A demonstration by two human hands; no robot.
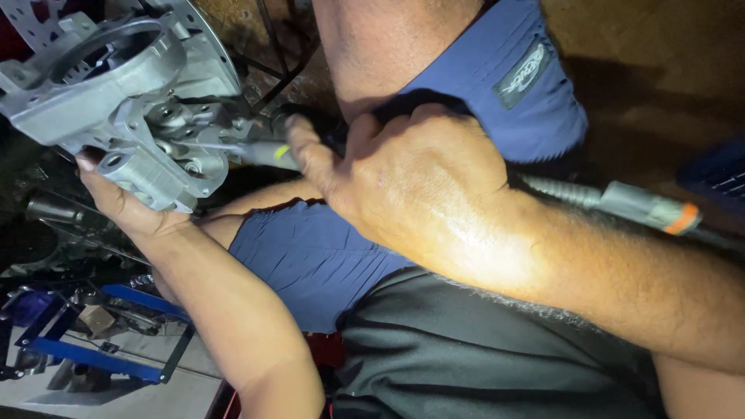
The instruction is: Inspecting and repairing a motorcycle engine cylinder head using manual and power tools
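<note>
Dim workshop floor, hands gripping tool, housing

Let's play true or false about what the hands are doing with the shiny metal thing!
1. The left hand holds up a grey metal casting from below. True.
2. The right hand is empty. False: it grips a tool whose tip meets the casting.
3. The person wears blue shorts. True.
4. The casting lies flat on a table. False: it is held up over the knees.
5. A blue metal frame lies at lower left. True.
</note>
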